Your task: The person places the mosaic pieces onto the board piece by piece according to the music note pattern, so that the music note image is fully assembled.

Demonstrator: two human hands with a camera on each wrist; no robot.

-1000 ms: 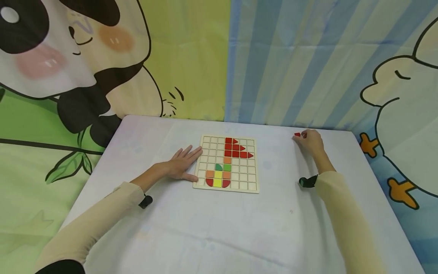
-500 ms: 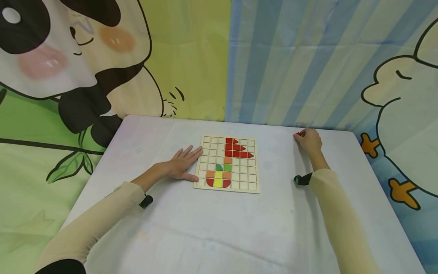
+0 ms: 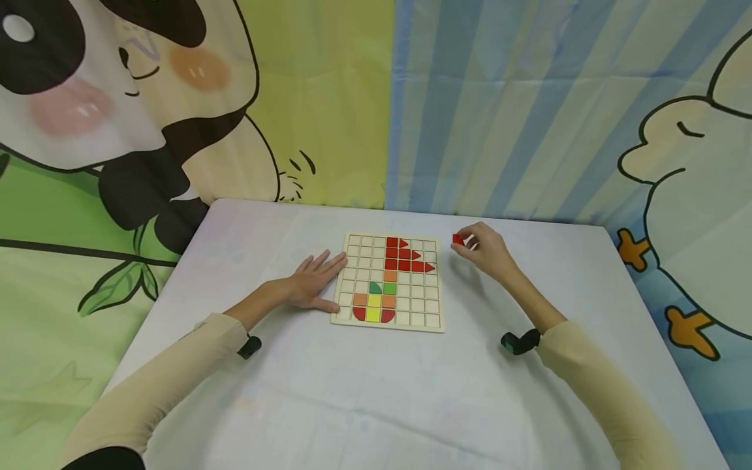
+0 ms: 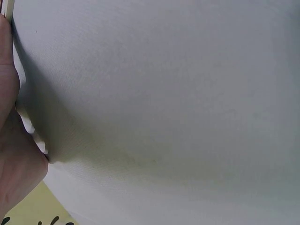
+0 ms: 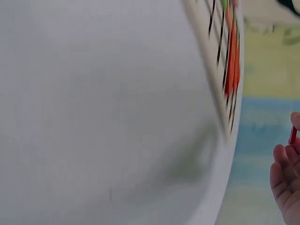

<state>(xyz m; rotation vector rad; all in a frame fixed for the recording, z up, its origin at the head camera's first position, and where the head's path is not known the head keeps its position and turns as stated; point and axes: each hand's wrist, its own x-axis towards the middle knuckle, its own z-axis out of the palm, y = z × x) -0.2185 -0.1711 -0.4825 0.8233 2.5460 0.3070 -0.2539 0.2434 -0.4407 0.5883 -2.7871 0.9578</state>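
Observation:
A square wooden grid board [image 3: 418, 320] lies on the white table, partly filled with red, orange, green and yellow tiles. My left hand [image 3: 309, 284] rests flat at the board's left edge, fingers spread, thumb near the lower left corner. Between thumb and fingertips my right hand [image 3: 485, 248] pinches a small red tile [image 3: 457, 239], just right of the board's upper right corner. The right wrist view also has this red tile [image 5: 293, 135] between thumb and finger, above the table. Only part of the left hand [image 4: 18, 164] enters the left wrist view.
The white table [image 3: 376, 391] extends around the board. Behind it hangs a printed cloth backdrop [image 3: 329, 98] with a panda and stripes. A dark wrist camera [image 3: 519, 342] sits on the right wrist, another dark camera [image 3: 250, 346] on the left.
My right hand has picked up the red tile at the table's far right and carried it left, close to the board. My left hand and the board have stayed put.

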